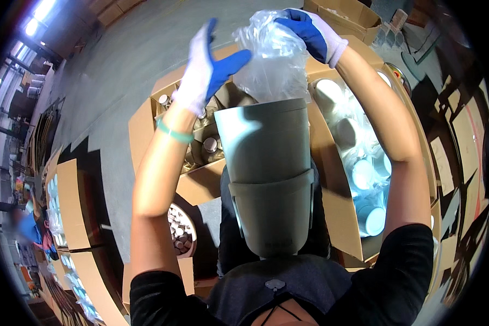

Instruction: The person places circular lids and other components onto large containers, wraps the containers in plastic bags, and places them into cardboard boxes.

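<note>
My right hand [315, 37], in a white glove with a blue palm, pinches the top of a crumpled clear plastic bag [274, 70]. Just left of the bag is my left hand [209, 68], gloved the same way, its fingers raised and the thumb stretched towards the plastic. It holds nothing. Below the bag, a tall grey-green tapered container [266, 141] with a band across its middle rests on my lap. The bag's lower end meets the container's far rim; whether any of it goes inside, I cannot tell.
An open carton [201, 187] of capped bottles stands on the left, with a round tub [190, 228] of small caps nearer me. Right of my lap, another carton [331, 201] holds white and pale blue containers in plastic. Further cartons [73, 204] line the far left, near another person [31, 225].
</note>
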Available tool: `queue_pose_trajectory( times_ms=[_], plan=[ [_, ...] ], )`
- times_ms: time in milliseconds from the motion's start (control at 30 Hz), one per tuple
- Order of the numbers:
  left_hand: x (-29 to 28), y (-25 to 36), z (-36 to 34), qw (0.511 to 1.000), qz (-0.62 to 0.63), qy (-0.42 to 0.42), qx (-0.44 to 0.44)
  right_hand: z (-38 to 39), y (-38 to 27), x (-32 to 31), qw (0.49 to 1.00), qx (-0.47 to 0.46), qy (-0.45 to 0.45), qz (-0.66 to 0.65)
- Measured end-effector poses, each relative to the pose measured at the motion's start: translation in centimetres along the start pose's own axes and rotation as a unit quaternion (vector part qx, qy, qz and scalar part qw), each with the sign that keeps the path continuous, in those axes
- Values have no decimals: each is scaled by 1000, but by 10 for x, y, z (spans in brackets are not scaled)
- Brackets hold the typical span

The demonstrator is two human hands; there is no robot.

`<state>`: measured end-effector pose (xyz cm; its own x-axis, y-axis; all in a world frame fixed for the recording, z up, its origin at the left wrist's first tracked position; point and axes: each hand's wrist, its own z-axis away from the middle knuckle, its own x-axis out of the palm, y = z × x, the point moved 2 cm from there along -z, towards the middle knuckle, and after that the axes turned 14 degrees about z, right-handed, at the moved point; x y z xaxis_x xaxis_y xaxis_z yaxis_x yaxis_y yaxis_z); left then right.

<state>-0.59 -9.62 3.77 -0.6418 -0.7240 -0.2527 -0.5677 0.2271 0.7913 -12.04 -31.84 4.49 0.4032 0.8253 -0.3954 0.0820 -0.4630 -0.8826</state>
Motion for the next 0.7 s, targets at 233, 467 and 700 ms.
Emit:
queue_pose_trajectory(
  times_ms=[233,467,700],
  plan=[
    [-34,-80,-47,945,216,-2,-244,-14,53,-78,986,89,29,138],
    [-26,-87,-60,900,323,125,-266,6,-9,-18,881,-181,315,304],
    [2,17,-44,999,46,6,26,8,9,40,996,-34,87,-12]
  ],
)
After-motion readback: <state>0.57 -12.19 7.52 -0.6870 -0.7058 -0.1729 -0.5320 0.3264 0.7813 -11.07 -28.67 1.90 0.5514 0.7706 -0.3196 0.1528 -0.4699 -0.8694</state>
